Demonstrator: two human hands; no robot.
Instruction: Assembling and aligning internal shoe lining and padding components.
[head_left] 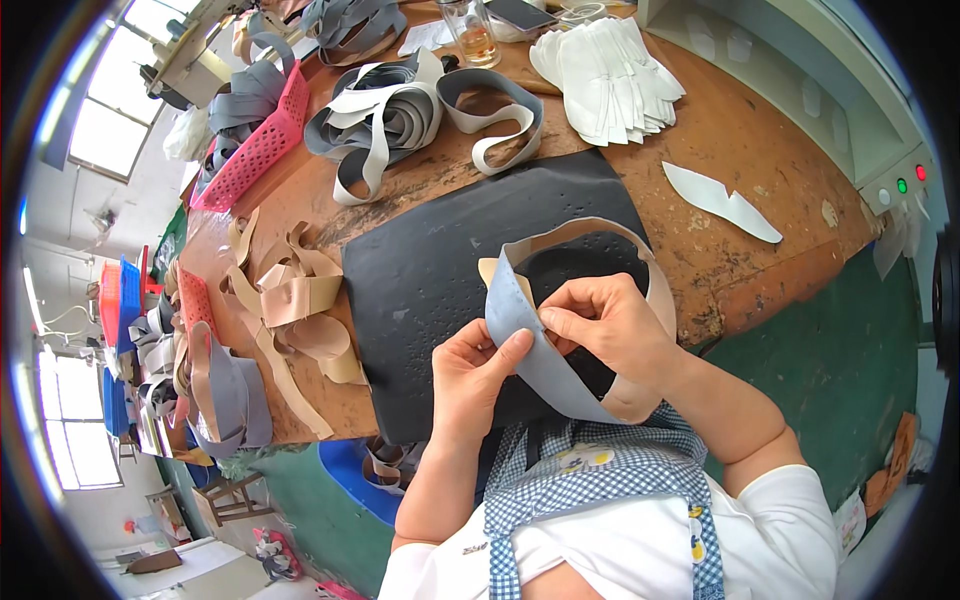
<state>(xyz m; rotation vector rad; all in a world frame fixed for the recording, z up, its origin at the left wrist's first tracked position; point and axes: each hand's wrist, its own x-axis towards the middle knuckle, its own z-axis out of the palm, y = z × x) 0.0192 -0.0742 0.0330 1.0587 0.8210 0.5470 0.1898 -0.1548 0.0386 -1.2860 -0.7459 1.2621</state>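
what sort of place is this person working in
Probably a small workshop handling strip or sheet material, though exactly which trade is hard to tell. The scuffed brown worktable, the stack of white cut pieces and the pink basket holding grey strips suggest it.

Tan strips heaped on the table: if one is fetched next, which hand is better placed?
Probably the left hand: it is nearer the tan strips. The right hand is farther off; both grip the blue-grey looped band.

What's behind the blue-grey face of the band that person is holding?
Behind the band, a tan piece pokes out at upper left; the band hides its full shape.
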